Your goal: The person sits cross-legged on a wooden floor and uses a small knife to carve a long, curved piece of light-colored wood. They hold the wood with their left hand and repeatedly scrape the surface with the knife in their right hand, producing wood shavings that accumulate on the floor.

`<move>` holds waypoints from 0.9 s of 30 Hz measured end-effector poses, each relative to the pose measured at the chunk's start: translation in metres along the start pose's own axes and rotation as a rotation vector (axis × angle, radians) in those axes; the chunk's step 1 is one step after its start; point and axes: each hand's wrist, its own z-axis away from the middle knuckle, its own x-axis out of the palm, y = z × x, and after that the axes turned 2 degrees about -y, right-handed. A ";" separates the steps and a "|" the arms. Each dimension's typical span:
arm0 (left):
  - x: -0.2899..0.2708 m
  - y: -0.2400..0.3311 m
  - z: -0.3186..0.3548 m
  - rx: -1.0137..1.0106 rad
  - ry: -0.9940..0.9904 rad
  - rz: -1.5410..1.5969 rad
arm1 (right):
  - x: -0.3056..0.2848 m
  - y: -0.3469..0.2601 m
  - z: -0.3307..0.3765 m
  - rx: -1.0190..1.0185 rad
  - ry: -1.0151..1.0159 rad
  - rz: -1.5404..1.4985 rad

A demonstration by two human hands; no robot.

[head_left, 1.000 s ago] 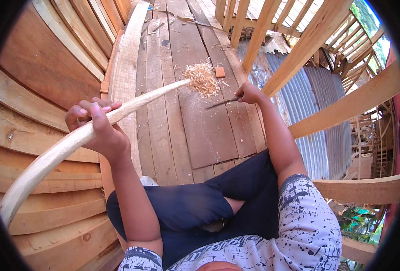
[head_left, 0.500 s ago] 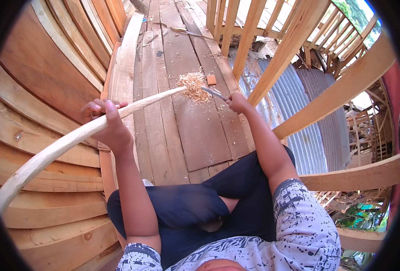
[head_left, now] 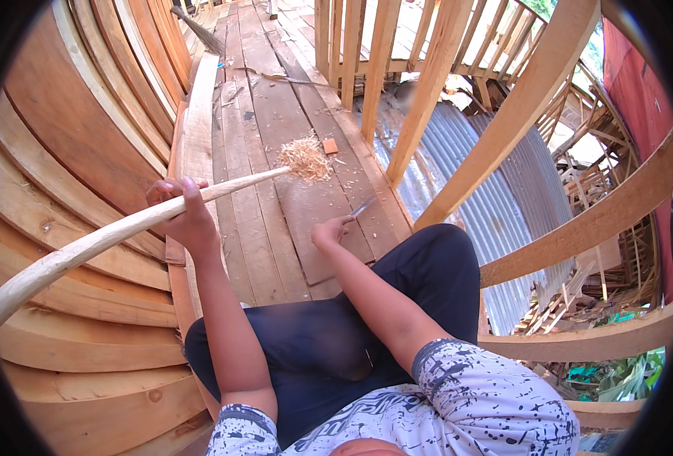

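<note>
A long, pale, peeled wooden pole [head_left: 109, 230] slants from the lower left up to its thin far tip, which points at a heap of wood shavings [head_left: 306, 158] on the plank floor. My left hand [head_left: 187, 216] is closed round the pole past its middle, thumb on top. Low over the boards, apart from the pole, my right hand [head_left: 332, 232] grips a knife [head_left: 362, 207]. The blade points away to the upper right; the handle is mostly hidden in the fingers.
A small orange-brown wood block [head_left: 330, 146] lies beside the shavings. Plank walling [head_left: 78, 182] rises on my left. Wooden railing slats [head_left: 428, 99] stand on my right, with corrugated metal sheets [head_left: 458, 178] beyond. A broom [head_left: 198, 32] leans at the far left.
My right hand has drawn back toward me and left with the knife, away from the pole's tip. My right knee has come up. The left hand keeps its hold on the pole.
</note>
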 end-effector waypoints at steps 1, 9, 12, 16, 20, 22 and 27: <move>-0.002 0.001 -0.001 0.021 -0.018 -0.004 | 0.005 0.007 -0.001 0.021 -0.005 0.004; -0.004 0.013 0.000 0.034 -0.060 0.066 | 0.025 0.021 0.002 -0.324 -0.375 0.231; 0.001 0.012 0.001 0.021 -0.076 0.076 | 0.049 0.029 -0.027 -0.401 0.025 0.176; -0.005 0.011 -0.002 0.016 -0.077 0.060 | 0.036 0.004 -0.006 -0.221 0.062 -0.002; -0.007 0.010 -0.005 0.018 -0.060 0.072 | 0.000 -0.011 0.006 -0.282 -0.444 0.027; -0.002 0.009 -0.004 0.020 -0.074 0.086 | -0.005 -0.009 -0.006 -0.340 -0.430 -0.031; 0.003 0.010 -0.001 -0.017 -0.039 0.094 | 0.002 -0.008 -0.025 -0.304 -0.159 -0.120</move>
